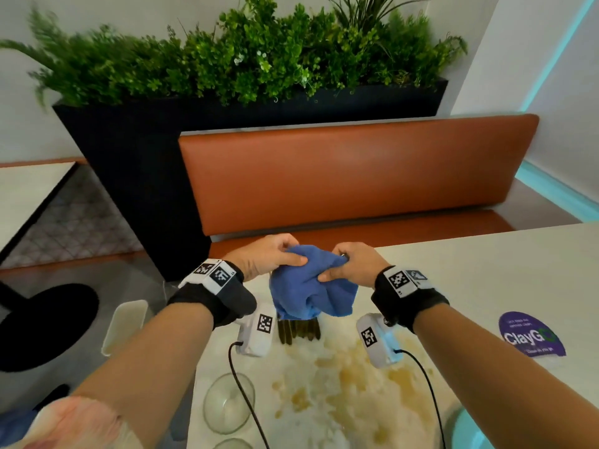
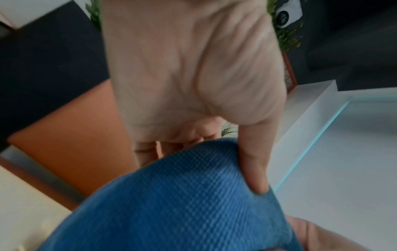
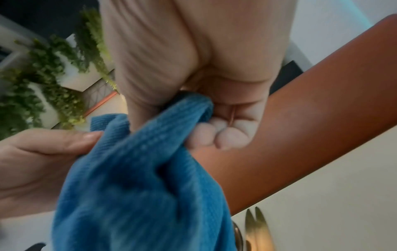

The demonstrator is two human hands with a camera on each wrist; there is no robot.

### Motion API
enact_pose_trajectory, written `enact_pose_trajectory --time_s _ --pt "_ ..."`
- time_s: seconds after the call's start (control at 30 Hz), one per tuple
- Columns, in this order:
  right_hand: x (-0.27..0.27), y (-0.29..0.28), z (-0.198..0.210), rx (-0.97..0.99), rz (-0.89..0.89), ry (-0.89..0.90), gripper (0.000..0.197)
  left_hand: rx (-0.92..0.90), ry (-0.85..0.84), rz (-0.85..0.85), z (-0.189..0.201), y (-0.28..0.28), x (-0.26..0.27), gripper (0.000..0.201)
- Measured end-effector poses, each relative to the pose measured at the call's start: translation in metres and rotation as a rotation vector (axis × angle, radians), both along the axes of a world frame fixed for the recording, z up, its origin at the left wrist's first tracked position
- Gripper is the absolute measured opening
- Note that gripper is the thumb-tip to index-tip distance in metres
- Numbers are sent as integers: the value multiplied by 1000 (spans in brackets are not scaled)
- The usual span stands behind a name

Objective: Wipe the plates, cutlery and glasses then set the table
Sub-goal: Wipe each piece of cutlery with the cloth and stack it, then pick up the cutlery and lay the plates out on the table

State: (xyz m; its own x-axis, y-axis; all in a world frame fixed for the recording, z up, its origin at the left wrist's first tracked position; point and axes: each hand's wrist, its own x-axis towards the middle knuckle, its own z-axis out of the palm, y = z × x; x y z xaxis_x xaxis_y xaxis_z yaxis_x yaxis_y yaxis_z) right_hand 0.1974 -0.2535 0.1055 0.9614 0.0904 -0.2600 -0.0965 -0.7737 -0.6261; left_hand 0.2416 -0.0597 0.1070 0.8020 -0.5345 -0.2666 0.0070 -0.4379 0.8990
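Fingers [image 3: 214, 135] of both hands curl tight, gripping the blue cloth [image 1: 311, 286].

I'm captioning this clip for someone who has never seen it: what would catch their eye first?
The blue cloth, bunched in mid-air between the left hand and the right hand above the table's far edge. Next, gold cutlery lying on the table beneath the cloth, and the orange bench with the planter of greenery behind.
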Motion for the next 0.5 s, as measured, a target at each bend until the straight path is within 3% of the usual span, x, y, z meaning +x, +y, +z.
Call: enact_pose_trajectory --time_s 0.1,0.17,0.27,0.37,0.43,0.5 --pt "14 32 -4 -119 110 -29 32 121 -12 26 -2 37 13 21" --pt "23 53 -6 -181 155 -65 15 243 -71 42 -4 59 21 27" --pt "41 78 -11 -181 101 -169 24 456 -354 167 -7 86 33 24" --pt "52 98 -12 -79 -4 -290 22 390 -556 297 -13 104 40 11" --pt "55 106 -19 -54 -2 -300 20 360 -564 271 -18 114 39 8" --pt "52 110 -32 -150 116 -196 22 412 -458 171 -27 123 34 9"
